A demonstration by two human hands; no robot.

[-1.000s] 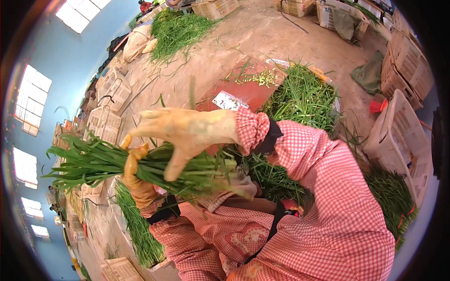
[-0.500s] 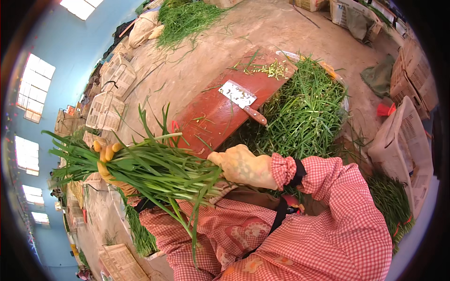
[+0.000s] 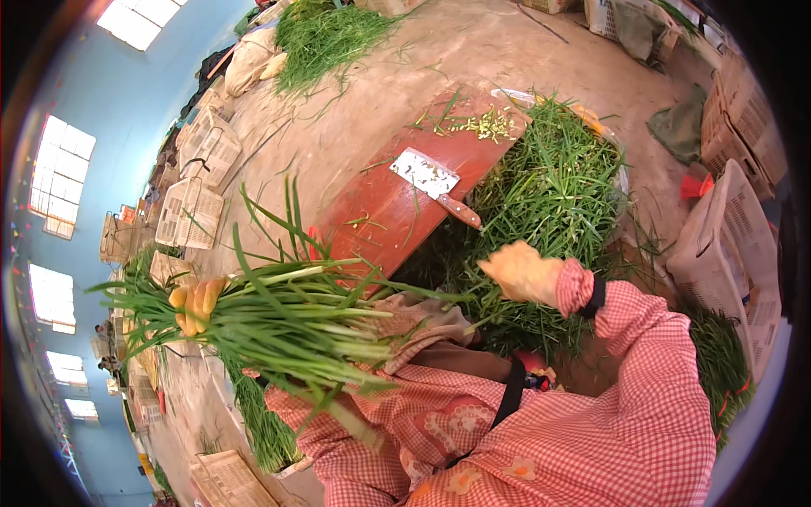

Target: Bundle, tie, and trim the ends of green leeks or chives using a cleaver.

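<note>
My left hand [image 3: 196, 308], in a yellowish glove, is wrapped round a thick bunch of garlic chives [image 3: 296, 317]. Their leafy ends point left, and the pale stem ends spread over my lap. My right hand [image 3: 522, 272], gloved too, is apart from the bunch, above the near edge of a heap of loose chives [image 3: 549, 194]. Motion smears its fingers. Beyond my lap stands a red board [image 3: 372, 220] bearing a cleaver [image 3: 427, 176] with a wooden handle, its blade specked with green bits. Pale cut stem ends [image 3: 486, 125] lie at the board's far end.
A white plastic crate [image 3: 718, 253] stands at my right, beside tied chives [image 3: 718, 363]. More chives [image 3: 258, 414] lie at my left. Several crates [image 3: 187, 211] line the blue wall. Another green heap [image 3: 325, 42] lies on the floor at the back.
My right hand has left the stem ends of the bunch and moved right, over the loose heap. The left hand keeps hold of the bunch, whose stem ends now spread more loosely.
</note>
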